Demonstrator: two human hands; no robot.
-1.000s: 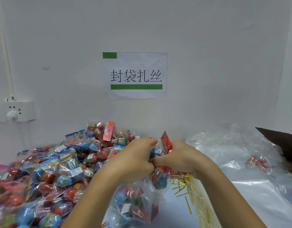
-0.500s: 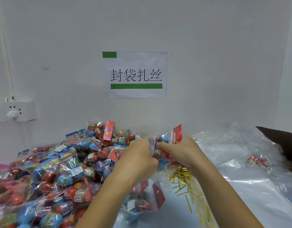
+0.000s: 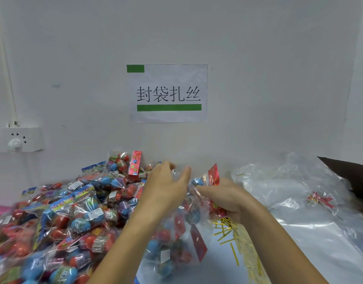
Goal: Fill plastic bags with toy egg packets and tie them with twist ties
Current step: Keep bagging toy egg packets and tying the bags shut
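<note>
1. The right hand (image 3: pixel 223 198) is gripping the gathered neck of a clear plastic bag (image 3: pixel 172 249), which is hanging over the table in front of the person, holding toy egg packets.
2. The left hand (image 3: pixel 166 187) is hovering just beside it, fingers spread and holding nothing.
3. The right fingertips are lying hidden behind crinkled film.
4. Gold twist ties (image 3: pixel 234 240) are lying partly under the right wrist.
5. The packet heap (image 3: pixel 59 218) is running off the left edge, blurred.

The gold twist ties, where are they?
The gold twist ties lie on the table, just below the right hand, between the bag of egg packets and the clear plastic bags.
</note>
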